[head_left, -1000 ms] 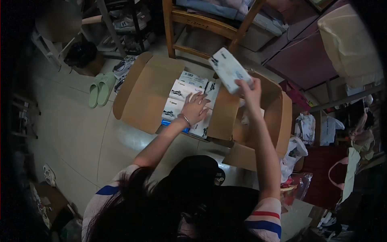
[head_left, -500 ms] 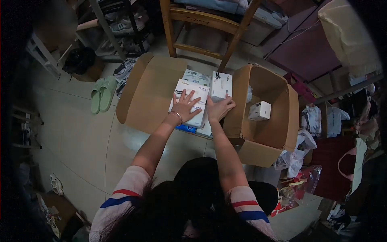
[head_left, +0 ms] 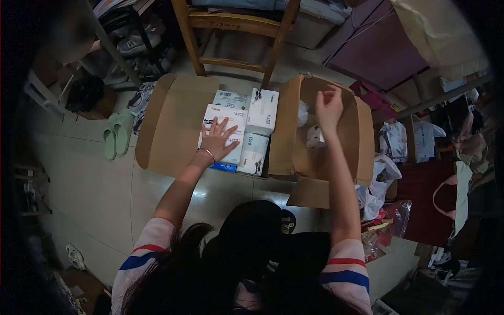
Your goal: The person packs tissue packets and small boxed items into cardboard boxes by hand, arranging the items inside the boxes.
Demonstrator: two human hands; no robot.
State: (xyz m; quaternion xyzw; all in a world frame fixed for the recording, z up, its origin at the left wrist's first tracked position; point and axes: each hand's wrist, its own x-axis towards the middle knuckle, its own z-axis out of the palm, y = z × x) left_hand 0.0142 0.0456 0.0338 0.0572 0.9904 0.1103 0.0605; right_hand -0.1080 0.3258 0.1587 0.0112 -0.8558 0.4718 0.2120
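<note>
My left hand [head_left: 218, 143] lies flat with fingers spread on a white tissue pack [head_left: 237, 122] in the left cardboard box. Around it are another white tissue pack [head_left: 262, 110], one below that [head_left: 254, 149], a pale green pack [head_left: 231, 98] and a blue packet [head_left: 223, 167]. Above the right cardboard box [head_left: 365, 142] hangs my right hand [head_left: 329, 109], its fingers loosely bent and apart, holding nothing visible. Inside that box, partly behind my right forearm, sits a small white pack [head_left: 314, 136].
The left box's flap [head_left: 181, 123] spreads out leftward. A wooden chair [head_left: 233, 23] stands behind the boxes. Green slippers [head_left: 118, 131] lie on the floor at the left. Plastic bags [head_left: 378, 184] and a dark red bag [head_left: 425, 205] are at the right.
My right hand has left the white tissue pack in the left box and moved right, over the right box. My left hand stays on its pack. The view has shifted slightly.
</note>
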